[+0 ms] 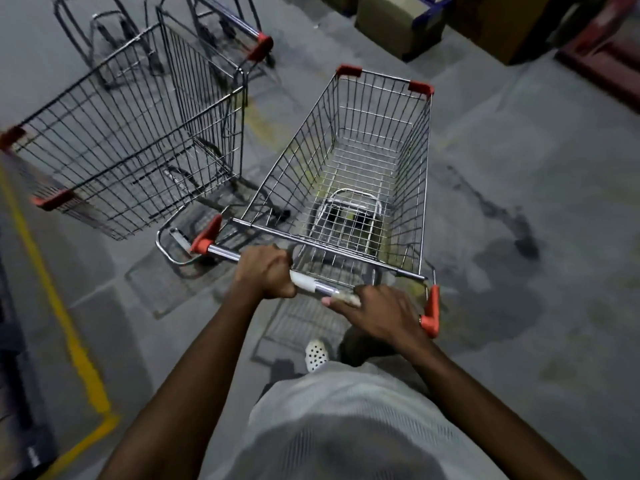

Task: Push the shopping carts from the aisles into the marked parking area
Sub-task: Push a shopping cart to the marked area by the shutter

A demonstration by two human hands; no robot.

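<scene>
**Head cam: cart gripped with both hands, another one parked right beside it**

The shopping cart (346, 161) is seen around mid-floor. Its handle bar (323, 288) is gripped by both hands. The left hand (266, 271) is wrapped tight round the left half, and the right hand (375, 315) is closed over the right half, near the red end cap. A second cart (131, 140) is parked just beside it on the left, turned at an angle. A yellow line (59, 306) is painted along the left edge of the floor (536, 341). A cardboard box (398, 22) is set at the far edge.
</scene>
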